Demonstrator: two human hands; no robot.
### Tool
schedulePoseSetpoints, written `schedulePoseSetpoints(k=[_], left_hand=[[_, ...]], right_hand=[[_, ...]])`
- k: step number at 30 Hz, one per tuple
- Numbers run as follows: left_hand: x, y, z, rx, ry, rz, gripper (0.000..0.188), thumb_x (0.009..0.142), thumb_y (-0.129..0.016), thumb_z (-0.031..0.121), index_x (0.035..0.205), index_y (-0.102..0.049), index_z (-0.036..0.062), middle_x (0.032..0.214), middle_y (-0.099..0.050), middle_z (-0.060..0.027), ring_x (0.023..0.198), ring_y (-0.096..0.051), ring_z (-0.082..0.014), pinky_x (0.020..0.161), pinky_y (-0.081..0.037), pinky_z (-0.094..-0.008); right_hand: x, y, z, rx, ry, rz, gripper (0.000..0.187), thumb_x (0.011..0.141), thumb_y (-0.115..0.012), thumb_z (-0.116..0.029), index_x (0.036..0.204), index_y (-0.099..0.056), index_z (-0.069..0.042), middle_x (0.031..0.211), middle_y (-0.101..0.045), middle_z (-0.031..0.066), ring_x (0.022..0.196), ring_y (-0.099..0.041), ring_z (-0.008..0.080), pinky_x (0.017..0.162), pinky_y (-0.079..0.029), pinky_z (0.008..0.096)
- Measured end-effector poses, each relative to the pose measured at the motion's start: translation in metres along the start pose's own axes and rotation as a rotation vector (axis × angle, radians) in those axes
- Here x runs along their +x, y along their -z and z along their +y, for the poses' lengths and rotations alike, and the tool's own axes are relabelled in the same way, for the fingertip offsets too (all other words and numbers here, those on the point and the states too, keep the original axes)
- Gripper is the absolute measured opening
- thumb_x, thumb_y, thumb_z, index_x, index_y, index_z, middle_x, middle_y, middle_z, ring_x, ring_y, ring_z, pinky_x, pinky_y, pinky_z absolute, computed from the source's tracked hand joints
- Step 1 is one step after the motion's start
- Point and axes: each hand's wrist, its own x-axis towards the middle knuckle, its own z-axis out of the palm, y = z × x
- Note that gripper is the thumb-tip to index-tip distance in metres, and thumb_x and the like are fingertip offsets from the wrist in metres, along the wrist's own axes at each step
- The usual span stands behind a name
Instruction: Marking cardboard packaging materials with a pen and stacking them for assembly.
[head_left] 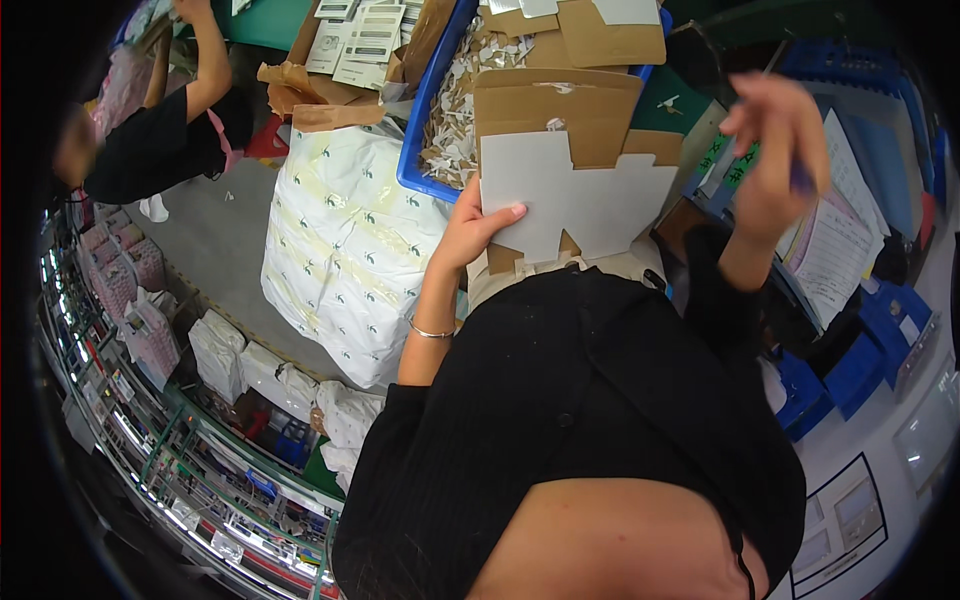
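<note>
My left hand grips the left edge of a flat die-cut cardboard box blank, white on one face, with its thumb on top. A brown cardboard piece with a slotted flap lies just beyond the white face, partly behind it. Raised at the right, my right hand is smeared by motion. Something dark blue shows at its edge, too blurred to name; whether the fingers hold anything cannot be made out. Beyond the blank stands a blue bin full of small white and brown card scraps.
Left of me stands a large white wrapped bundle, with an open carton of printed cards behind it. Another person's arm reaches in at far left. Written sheets and blue bins are at the right.
</note>
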Motion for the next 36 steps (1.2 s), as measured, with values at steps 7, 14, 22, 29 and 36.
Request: schedulePoseSetpoints(k=[7,14,22,29,36], left_hand=[[0.008,0.008,0.039,0.264,0.009,-0.320,0.032,0.075,-0.061,0.008,0.104,-0.054,-0.0024,0.088,-0.060,-0.0089,0.077,-0.053,-0.0143,0.071,-0.044,-0.0231],[0.014,0.010,0.054,0.377,-0.078,-0.435,0.028,0.075,-0.061,0.011,0.099,-0.056,-0.0022,0.084,-0.060,-0.0059,0.071,-0.052,-0.0130,0.067,-0.042,-0.0205],[0.014,0.017,0.056,0.212,-0.005,-0.265,0.025,0.075,-0.061,0.008,0.098,-0.056,-0.0014,0.081,-0.059,-0.0046,0.066,-0.049,-0.0116,0.064,-0.042,-0.0211],[-0.052,0.109,0.112,0.312,-0.410,0.003,0.016,0.070,-0.065,0.003,0.084,-0.057,-0.0010,0.075,-0.058,-0.0039,0.058,-0.047,-0.0108,0.057,-0.041,-0.0218],[-0.082,0.222,0.271,0.534,-0.990,1.116,0.005,0.078,-0.062,0.001,0.074,-0.058,-0.0005,0.061,-0.056,-0.0033,0.051,-0.046,-0.0082,0.048,-0.037,-0.0176]], right_hand=[[0.054,-0.033,0.027,-0.184,-0.482,-1.217,0.030,0.084,-0.054,-0.031,0.097,-0.064,-0.005,0.080,-0.061,0.0005,0.059,-0.042,0.0063,0.055,-0.034,0.0155],[0.028,-0.024,0.006,-0.026,-0.763,-1.119,0.014,0.075,-0.054,-0.018,0.080,-0.059,-0.006,0.068,-0.052,-0.0002,0.058,-0.043,0.0095,0.052,-0.034,0.0196],[0.035,-0.044,0.066,-0.161,-0.272,-0.945,0.014,0.075,-0.055,-0.015,0.080,-0.060,-0.003,0.065,-0.055,0.0044,0.054,-0.046,0.0144,0.050,-0.037,0.0255],[-0.002,-0.047,0.113,-0.633,-0.135,-1.185,0.020,0.077,-0.056,-0.017,0.087,-0.063,-0.001,0.082,-0.063,0.0144,0.071,-0.057,0.0350,0.064,-0.046,0.0388],[-0.010,-0.069,0.036,-0.382,-0.465,-1.083,0.025,0.078,-0.058,-0.015,0.098,-0.062,0.000,0.089,-0.065,0.0122,0.071,-0.059,0.0298,0.065,-0.046,0.0327]])
